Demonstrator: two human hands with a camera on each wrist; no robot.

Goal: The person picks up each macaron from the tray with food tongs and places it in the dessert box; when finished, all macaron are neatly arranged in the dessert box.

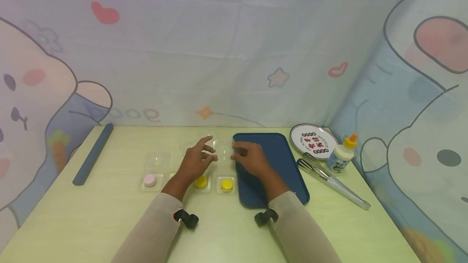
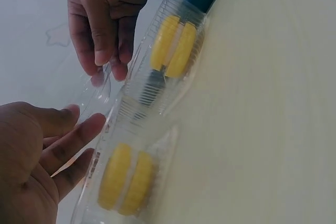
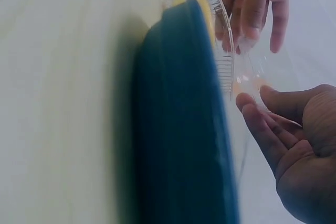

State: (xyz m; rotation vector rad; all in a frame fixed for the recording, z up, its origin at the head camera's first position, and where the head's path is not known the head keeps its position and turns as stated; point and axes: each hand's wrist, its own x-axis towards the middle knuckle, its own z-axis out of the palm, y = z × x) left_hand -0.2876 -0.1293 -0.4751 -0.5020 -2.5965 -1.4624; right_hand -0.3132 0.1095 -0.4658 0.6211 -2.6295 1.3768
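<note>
Between my hands is a clear plastic lid point(image 1: 224, 149). My right hand point(image 1: 251, 158) pinches its right edge between thumb and fingers. My left hand point(image 1: 197, 160) holds the opposite edge by thumb and fingertip, other fingers spread. Below the hands, yellow macarons point(image 1: 227, 185) point(image 2: 173, 46) sit in small clear ribbed plastic boxes point(image 1: 219, 190) point(image 2: 144, 95). Another yellow macaron point(image 1: 200, 182) is close to my left wrist, and one more is mostly hidden behind that forearm. A pink macaron point(image 1: 150, 180) sits in the leftmost box.
A dark blue tray point(image 1: 272, 145) lies right of the boxes, under my right hand. Beyond it are a white plate point(image 1: 313, 141), metal tongs point(image 1: 338, 184) and an orange-capped bottle point(image 1: 341, 156). Another clear lid point(image 1: 157, 160) lies behind the pink macaron. A dark blue bar point(image 1: 93, 154) lies far left.
</note>
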